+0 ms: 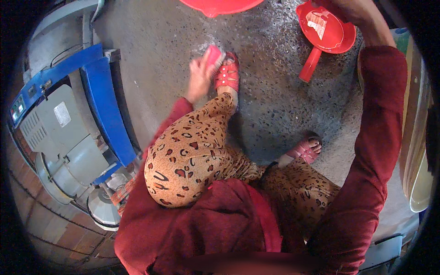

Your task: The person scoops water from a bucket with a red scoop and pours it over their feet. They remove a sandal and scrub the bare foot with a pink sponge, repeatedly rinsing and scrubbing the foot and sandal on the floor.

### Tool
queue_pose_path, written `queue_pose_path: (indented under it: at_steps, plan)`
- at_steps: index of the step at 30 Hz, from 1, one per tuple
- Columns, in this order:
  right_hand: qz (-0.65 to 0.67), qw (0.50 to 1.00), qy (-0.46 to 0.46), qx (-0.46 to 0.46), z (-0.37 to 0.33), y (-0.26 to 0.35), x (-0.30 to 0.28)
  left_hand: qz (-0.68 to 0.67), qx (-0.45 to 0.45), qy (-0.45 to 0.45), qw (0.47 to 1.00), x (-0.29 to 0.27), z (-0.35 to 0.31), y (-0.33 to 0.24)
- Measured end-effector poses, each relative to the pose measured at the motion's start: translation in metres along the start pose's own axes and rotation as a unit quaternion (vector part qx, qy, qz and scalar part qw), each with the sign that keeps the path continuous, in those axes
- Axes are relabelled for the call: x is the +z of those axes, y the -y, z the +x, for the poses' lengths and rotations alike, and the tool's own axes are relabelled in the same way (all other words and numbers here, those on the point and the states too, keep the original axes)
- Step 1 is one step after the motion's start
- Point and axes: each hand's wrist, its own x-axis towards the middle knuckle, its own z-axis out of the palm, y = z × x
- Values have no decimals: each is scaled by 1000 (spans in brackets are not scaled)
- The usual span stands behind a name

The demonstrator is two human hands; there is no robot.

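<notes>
Left hand: the left hand (198,79) is closed around a pink brush (212,56), slightly blurred, upper centre of the frame, right beside a red sandal (227,75).
Right hand: up at the top right, the right hand (344,8) is by the dipper's rim; I can't tell whether it's gripping.
Floor: the speckled floor (270,105) looks dark and wet through the middle, with a whitish smear near the brush.
Dipper: the red dipper (341,37) lies upper right, handle pointing down-left; a bright patch shows inside, water or just shine, I can't say.
Basin: a red basin (221,6) is cut off by the top edge, its contents out of sight.
Machine: a blue-and-grey machine (62,119) fills the left side.
Bricks: reddish bricks (50,227) cover the lower left.
</notes>
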Motion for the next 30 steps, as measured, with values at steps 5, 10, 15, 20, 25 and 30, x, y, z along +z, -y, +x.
queue_pose_path:
  at_steps: [5,10,15,20,25,30]
  plan:
    - [9,997,69,45,1,-10,-7,-61,-132,-41,989,29,-106,-52]
    - [-117,980,55,-154,2,-18,42,1,-116,-69,991,35,-6,-16]
    - [-151,980,79,-99,11,-39,81,-111,-60,-15,992,34,-39,-20]
    - [-97,986,80,-113,20,-79,94,-116,-156,-4,981,41,-69,-21]
    - [-57,988,98,-106,42,-38,73,-102,-140,44,984,24,9,22]
    - [-31,994,102,32,45,-23,40,-424,-204,-15,882,41,-100,2]
